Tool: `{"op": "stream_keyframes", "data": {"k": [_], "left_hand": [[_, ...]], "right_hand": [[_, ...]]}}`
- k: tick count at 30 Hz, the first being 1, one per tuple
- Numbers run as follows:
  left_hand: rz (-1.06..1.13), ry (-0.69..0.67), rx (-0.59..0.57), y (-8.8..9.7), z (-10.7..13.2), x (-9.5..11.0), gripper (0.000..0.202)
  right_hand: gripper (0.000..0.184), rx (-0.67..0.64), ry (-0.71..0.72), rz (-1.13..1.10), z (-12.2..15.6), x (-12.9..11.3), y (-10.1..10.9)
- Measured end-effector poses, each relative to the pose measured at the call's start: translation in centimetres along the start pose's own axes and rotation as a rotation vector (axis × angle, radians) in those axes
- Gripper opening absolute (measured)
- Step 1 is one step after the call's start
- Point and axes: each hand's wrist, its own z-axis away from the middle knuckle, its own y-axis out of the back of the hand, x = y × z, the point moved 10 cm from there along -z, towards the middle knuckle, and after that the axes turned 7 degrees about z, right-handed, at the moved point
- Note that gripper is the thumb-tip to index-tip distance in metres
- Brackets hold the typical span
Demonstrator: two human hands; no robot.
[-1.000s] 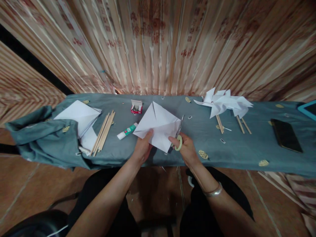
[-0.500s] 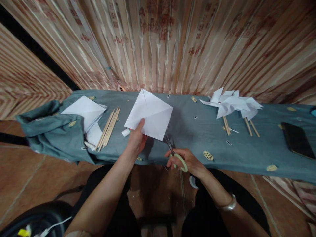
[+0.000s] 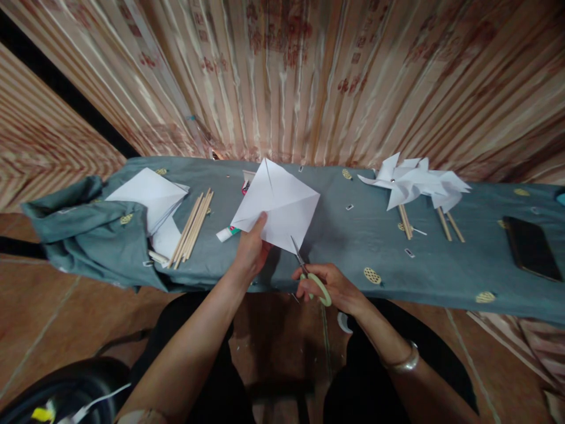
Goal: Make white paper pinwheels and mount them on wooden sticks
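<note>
My left hand [image 3: 255, 250] pinches a creased square of white paper [image 3: 282, 203] by its lower left side, thumb on top and fingers underneath. A slit runs inward from the square's top corner. My right hand [image 3: 326, 284] grips a pair of scissors [image 3: 318, 288] with pale green handles. Their upper blade lies over the paper near its bottom corner; the other blade seems to be behind the sheet. Partly covered by the paper, a white and green tube [image 3: 226, 234] rests on the cloth.
Left on the cloth-covered table [image 3: 326, 259] lie a stack of white paper [image 3: 150, 197] and several wooden sticks [image 3: 193, 229]. Paper pinwheels [image 3: 415, 182] on sticks lie to the right, then a black phone [image 3: 532, 247]. A patterned curtain [image 3: 309, 82] hangs behind.
The paper has shifted slightly right in my left hand, uncovering more of the tube. The scissors' blade, which was beside the bottom corner, now overlaps the paper.
</note>
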Motion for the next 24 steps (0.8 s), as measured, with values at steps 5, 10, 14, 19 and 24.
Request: {"op": "stream_keyframes", "data": {"k": [5,10,14,19,24], "left_hand": [[0.010,0.011,0.013,0.01,0.22,-0.14,0.026],[0.021,0.020,0.005,-0.08,0.31,-0.22,0.026],[0.038,0.022,0.015,0.00,0.32,-0.16,0.028],[0.040,0.015,0.007,-0.01,0.33,-0.02,0.029],[0.043,0.012,0.004,0.07,0.21,0.00,0.030]], "right_hand": [[0.050,-0.008,0.010,0.010,-0.01,-0.10,-0.01],[0.049,0.005,-0.010,-0.007,-0.03,-0.12,0.02],[0.047,0.020,-0.033,-0.042,-0.04,0.06,0.02],[0.047,0.046,-0.055,-0.065,-0.03,0.25,0.05],[0.048,0.065,-0.079,-0.075,-0.14,0.59,0.13]]}}
